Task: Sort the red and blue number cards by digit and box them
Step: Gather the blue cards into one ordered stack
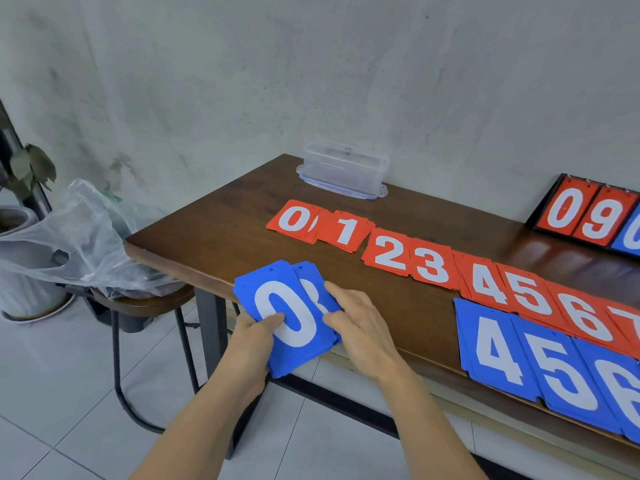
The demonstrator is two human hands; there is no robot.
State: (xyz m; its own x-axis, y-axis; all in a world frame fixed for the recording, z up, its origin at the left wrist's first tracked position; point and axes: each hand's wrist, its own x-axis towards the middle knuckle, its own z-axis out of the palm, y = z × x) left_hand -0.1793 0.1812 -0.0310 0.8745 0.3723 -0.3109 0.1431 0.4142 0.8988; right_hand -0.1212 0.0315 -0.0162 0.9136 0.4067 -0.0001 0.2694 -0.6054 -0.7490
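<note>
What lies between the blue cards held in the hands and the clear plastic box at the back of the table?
The red 0 pile and red 1 pile lie flat across that line. Nothing upright blocks the clear plastic box; the blue cards could likely pass over.

Bare left forearm, bare right forearm
</note>
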